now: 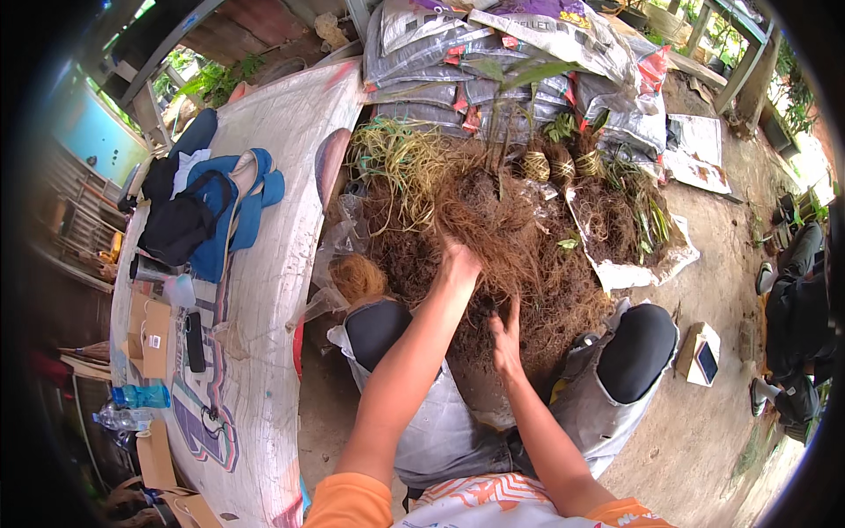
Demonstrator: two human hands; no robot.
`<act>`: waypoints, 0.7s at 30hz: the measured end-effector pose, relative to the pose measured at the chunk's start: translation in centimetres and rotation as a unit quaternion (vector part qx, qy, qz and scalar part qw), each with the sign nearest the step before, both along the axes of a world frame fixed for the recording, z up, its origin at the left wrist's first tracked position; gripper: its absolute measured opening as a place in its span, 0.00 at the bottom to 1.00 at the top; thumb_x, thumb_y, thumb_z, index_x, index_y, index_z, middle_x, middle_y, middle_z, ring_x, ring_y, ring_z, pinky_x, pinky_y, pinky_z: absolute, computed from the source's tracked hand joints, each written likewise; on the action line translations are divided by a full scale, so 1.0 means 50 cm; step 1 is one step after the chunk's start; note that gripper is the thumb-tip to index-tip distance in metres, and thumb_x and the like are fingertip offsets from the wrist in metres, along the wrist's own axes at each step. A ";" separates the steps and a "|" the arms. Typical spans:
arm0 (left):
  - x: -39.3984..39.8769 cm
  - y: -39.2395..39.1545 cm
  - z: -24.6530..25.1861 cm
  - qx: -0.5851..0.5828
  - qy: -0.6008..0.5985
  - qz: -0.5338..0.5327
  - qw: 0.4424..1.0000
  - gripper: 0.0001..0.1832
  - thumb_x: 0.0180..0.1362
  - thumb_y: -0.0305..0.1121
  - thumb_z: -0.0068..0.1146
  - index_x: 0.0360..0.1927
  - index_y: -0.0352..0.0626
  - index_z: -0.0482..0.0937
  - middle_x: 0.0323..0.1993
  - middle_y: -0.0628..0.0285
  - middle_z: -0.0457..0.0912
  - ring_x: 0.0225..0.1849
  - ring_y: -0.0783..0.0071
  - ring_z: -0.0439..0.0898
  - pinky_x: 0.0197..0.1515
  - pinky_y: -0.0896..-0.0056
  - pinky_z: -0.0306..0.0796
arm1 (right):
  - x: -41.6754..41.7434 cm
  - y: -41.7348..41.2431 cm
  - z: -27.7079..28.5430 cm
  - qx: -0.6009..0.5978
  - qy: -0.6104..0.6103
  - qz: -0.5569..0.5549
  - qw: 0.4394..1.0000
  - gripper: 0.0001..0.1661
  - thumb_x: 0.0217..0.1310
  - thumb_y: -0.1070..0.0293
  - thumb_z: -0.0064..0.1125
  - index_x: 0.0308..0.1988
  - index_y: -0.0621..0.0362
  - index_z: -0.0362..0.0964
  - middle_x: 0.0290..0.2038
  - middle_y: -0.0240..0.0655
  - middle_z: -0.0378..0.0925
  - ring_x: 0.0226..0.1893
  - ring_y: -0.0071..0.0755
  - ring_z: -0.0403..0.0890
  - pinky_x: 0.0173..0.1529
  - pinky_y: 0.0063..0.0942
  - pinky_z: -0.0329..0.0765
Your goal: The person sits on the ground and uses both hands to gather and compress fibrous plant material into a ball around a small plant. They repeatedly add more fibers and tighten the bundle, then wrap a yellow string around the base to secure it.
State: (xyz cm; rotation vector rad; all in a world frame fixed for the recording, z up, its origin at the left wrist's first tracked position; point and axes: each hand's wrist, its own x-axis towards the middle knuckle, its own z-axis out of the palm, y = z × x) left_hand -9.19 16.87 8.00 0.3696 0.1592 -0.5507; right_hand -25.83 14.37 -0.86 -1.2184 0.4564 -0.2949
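My left hand [460, 257] supports a leafy plant's root ball [485, 198] wrapped in loose brown fibre, probably coconut husk. The plant's stems rise from its top and its long green leaves [538, 72] stand toward the sacks. Part of my left fingers is hidden under the fibre. Just below it, my right hand [506, 340] has its fingers apart, palm turned toward the hanging strands, with nothing in it. A heap of brown fibre and dark soil [554, 317] lies beneath both hands, between my knees.
Yellow-green raffia-like string [403, 158] tops the heap. Behind stand three tied root balls [536, 166] and stacked sacks [422, 92]. Plants with bare roots lie on an opened sack [624, 228]. A fibre clump [357, 277] sits by my left knee, near a banner-covered table [264, 310]. Another person [795, 310] is at right.
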 end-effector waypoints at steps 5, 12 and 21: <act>-0.057 -0.015 0.010 0.081 -0.039 -0.032 0.995 0.36 0.55 0.62 0.36 0.54 0.41 0.65 0.51 0.55 0.70 0.49 0.58 0.72 0.47 0.53 0.71 | 0.080 -0.048 0.060 -0.023 0.012 0.075 0.997 0.63 0.43 0.38 0.61 0.65 0.59 0.34 0.65 0.50 0.44 0.65 0.48 0.48 0.66 0.40 0.49; -0.064 -0.056 -0.039 0.148 -0.093 0.002 0.985 0.31 0.57 0.55 0.41 0.55 0.41 0.65 0.50 0.56 0.72 0.49 0.61 0.73 0.50 0.55 0.71 | 0.147 -0.138 0.059 -0.048 0.018 0.010 0.999 0.59 0.43 0.42 0.64 0.62 0.67 0.44 0.60 0.56 0.55 0.62 0.49 0.57 0.66 0.42 0.53; -0.090 -0.063 -0.029 0.108 -0.094 -0.055 0.988 0.29 0.59 0.53 0.40 0.57 0.43 0.63 0.51 0.54 0.72 0.47 0.60 0.76 0.49 0.57 0.75 | 0.140 -0.148 0.133 0.027 -0.066 -0.146 0.987 0.42 0.56 0.56 0.57 0.63 0.56 0.45 0.56 0.43 0.63 0.56 0.37 0.63 0.61 0.34 0.60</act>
